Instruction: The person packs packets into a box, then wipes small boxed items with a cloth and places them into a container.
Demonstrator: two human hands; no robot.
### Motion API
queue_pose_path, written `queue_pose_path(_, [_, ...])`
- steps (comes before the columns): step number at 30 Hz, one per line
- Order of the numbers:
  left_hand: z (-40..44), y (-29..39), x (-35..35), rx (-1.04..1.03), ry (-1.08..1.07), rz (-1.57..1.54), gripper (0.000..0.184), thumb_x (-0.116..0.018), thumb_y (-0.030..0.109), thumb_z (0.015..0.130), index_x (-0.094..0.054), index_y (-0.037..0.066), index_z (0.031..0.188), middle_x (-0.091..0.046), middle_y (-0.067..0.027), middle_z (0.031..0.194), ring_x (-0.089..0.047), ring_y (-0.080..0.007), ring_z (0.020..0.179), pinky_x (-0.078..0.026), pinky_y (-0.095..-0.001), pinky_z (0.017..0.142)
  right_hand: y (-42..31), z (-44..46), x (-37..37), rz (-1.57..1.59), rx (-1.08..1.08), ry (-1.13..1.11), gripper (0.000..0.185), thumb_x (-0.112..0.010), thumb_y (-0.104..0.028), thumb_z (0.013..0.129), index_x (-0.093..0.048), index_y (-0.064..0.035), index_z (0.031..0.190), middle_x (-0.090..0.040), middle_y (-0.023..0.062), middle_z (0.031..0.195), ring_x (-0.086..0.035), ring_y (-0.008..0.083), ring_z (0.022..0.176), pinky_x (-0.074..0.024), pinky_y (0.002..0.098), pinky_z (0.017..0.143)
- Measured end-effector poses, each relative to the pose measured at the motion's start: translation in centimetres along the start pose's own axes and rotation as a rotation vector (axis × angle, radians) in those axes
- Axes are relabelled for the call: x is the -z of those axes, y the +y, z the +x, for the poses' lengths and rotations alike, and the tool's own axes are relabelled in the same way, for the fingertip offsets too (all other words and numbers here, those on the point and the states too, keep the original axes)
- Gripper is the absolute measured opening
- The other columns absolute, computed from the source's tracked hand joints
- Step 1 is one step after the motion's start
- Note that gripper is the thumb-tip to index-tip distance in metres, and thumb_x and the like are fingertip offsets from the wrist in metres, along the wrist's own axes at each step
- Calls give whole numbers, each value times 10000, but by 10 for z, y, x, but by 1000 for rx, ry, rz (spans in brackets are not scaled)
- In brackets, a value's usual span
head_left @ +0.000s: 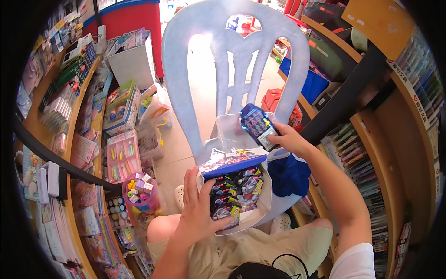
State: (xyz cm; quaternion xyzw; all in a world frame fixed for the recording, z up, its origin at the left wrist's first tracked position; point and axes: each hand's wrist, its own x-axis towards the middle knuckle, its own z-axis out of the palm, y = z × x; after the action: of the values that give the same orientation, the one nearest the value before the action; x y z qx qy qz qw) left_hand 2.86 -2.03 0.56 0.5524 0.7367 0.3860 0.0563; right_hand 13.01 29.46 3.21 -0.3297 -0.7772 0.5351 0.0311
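On the seat of a pale blue plastic chair (175, 69) stands an open display box (267, 197) with a blue and white printed lid flap. Dark foil packets (239, 190) fill it in rows. My left hand (197, 204) lies spread at the box's left side, with the thumb over the front packets. Held up behind the box's right corner, in my right hand (285, 139), is a dark blue handheld device (256, 123) with a grid of small images on its front. A clear plastic container (225, 130) sits behind the box. Dark blue cloth (290, 174) lies to its right.
Curved wooden shelves (86, 111) with packaged goods rise on the left. More shelving (371, 153), packed with pens, stands on the right. A purple tub (141, 193) of small items and a pink compartment box (123, 156) are near my left knee.
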Motion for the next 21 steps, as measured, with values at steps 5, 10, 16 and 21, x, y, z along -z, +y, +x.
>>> queue_pose_path(5, [0,3,1,-4,15,-22,959,-847,295,540,-312,38,1294,-112,-290,1433,-117,-474,1337,-211,-524,1067,4,-55,20,91,229,236,272,-631,-49,820,-550,7,1073,-623,46,963,-570,101,868,-451,252,805])
queue_pose_path(10, [-1,2,0,-15,27,-20,950,-848,280,538,-316,33,1285,-113,-292,1431,-119,-479,1333,-212,-531,1064,-6,-125,-14,174,270,426,188,-678,-31,778,-525,-47,887,-640,44,884,-604,78,741,-499,218,666])
queue_pose_path(16, [1,4,0,-9,13,-9,948,-852,276,526,-323,39,1275,-106,-292,1431,-120,-469,1338,-210,-518,1071,29,-151,-105,-444,493,537,185,-630,-27,677,-475,-50,774,-491,141,706,-531,353,574,-434,413,490])
queue_pose_path(21, [1,4,-1,-2,9,-16,942,-850,275,535,-321,38,1278,-104,-293,1431,-102,-474,1341,-199,-533,1072,29,-137,-150,-502,405,291,249,-622,-137,757,-455,-42,915,-515,167,811,-561,368,643,-461,449,534])
